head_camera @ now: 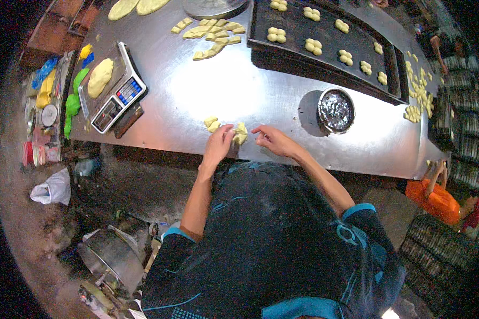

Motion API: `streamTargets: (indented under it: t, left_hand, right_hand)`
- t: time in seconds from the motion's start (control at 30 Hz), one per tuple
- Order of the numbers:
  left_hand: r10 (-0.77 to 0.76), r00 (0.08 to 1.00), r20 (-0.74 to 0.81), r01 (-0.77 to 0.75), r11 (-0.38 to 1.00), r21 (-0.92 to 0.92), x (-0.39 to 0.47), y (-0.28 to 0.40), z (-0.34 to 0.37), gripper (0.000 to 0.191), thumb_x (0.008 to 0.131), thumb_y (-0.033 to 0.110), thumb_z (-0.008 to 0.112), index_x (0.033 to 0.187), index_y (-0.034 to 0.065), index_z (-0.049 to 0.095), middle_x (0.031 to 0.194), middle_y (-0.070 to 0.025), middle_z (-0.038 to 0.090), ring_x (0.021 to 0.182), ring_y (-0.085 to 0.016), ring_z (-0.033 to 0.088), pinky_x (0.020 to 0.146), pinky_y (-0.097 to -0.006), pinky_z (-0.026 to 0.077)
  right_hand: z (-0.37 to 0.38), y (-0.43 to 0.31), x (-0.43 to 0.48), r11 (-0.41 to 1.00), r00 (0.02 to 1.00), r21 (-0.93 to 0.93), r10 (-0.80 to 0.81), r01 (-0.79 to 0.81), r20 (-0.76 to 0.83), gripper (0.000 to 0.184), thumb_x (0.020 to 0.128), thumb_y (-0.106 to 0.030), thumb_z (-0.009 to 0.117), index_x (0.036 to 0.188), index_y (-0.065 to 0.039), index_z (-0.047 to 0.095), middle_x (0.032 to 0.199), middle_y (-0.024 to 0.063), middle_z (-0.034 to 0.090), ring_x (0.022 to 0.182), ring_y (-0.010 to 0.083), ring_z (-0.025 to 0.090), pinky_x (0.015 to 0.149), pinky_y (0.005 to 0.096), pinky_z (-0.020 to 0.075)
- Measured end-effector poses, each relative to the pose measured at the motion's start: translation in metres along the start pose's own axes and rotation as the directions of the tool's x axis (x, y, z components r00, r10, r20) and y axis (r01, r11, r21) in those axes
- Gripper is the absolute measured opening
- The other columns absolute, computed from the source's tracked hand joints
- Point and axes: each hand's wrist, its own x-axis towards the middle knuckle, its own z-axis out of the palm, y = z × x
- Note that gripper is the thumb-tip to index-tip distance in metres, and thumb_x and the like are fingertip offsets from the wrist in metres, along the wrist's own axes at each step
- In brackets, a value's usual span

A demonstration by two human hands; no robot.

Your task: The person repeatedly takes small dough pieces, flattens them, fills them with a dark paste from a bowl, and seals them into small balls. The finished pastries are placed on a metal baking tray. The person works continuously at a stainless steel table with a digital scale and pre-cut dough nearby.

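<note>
Near the front edge of a steel worktable (163,119), my left hand (218,144) rests with its thumb against a lump of yellow dough (240,134). Whether its fingers grip any dough is hard to tell. My right hand (274,140) hovers just right of that lump, index finger stretched out and the others curled, with nothing seen in it. Two small dough pieces (212,124) lie just beyond my left hand. Farther back, cut dough strips (213,34) are spread in loose arcs. A round metal bowl (336,110) with dark, shiny contents stands to the right.
A dark baking tray (291,52) holds several dough clusters. On the left, a digital scale (119,95) carries a large dough lump (100,78). More dough pieces (421,89) lie far right, near a person in orange (433,201). A metal mixing bowl (111,255) stands below.
</note>
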Motion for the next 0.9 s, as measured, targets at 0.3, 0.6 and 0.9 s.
streamTargets:
  t: [0.3,0.6,0.9]
  left_hand:
    - [-0.141,0.973,0.184,0.131,0.989,0.068,-0.010,-0.003,-0.078,0.039,0.100,0.033,0.052,0.115,-0.0004,0.066,0.108,-0.0200,0.070,0.098,-0.033,0.068,0.088,-0.0416,0.051]
    - [0.203,0.847,0.492,-0.329,0.926,0.185,0.018,-0.028,-0.051,0.032,0.099,0.025,0.051,0.118,0.0051,0.067,0.114,-0.0194,0.069,0.107,-0.038,0.064,0.094,-0.0476,0.050]
    - [-0.058,0.724,0.687,-0.419,0.754,0.506,0.027,-0.007,-0.024,0.030,0.089,0.016,0.051,0.114,0.0072,0.065,0.121,-0.0119,0.067,0.114,-0.040,0.060,0.094,-0.0565,0.046]
  right_hand:
    - [0.094,0.011,0.078,0.719,0.960,-0.693,-0.152,-0.054,-0.233,0.060,0.080,0.005,0.061,0.137,-0.008,0.048,0.115,0.0191,0.049,0.107,0.0383,0.053,0.090,0.0418,0.0488]
    - [0.114,0.022,0.039,0.940,0.744,-0.155,0.134,-0.305,-0.655,0.052,0.082,-0.006,0.070,0.128,0.000,0.047,0.116,0.0198,0.045,0.111,0.0331,0.047,0.087,0.0389,0.0503]
    - [0.127,0.005,0.043,0.984,0.755,-0.072,0.075,-0.160,-0.651,0.030,0.083,-0.005,0.066,0.107,0.000,0.048,0.104,0.0207,0.051,0.097,0.0360,0.054,0.082,0.0447,0.0466]
